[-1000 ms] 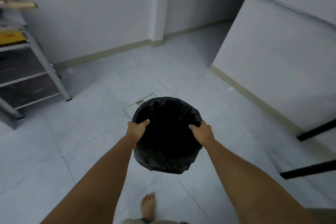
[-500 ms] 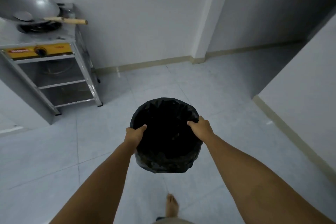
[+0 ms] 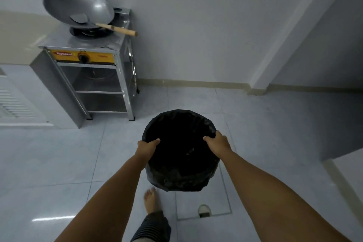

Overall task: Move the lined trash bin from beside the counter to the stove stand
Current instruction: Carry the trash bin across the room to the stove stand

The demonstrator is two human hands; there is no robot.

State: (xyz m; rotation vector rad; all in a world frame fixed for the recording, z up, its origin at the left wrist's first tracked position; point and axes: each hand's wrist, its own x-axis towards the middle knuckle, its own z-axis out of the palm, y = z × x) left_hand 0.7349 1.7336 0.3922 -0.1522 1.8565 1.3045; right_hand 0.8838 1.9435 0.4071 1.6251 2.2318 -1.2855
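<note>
above the pale tiled floor (image 3: 59, 163), in front of the person, the trash bin (image 3: 179, 151) lined with a black bag is carried clear of the ground. the left hand (image 3: 147, 148) grips the near-left rim, thumb over the edge and fingers (image 3: 155, 141) curled shut on the liner; the right hand (image 3: 218, 143) clamps the near-right rim the same way. the stove stand (image 3: 94, 84) sits ahead and to the left, well apart from the bin, its back to the wall and its left side against a grey surface (image 3: 17, 45). a wok (image 3: 78, 9) with a wooden handle tilts on the burner, the handle jutting past the stand's right edge. open tile lies between bin and stand. a bare foot (image 3: 150, 199) steps just under the bin, beside a floor hatch (image 3: 204, 202).
</note>
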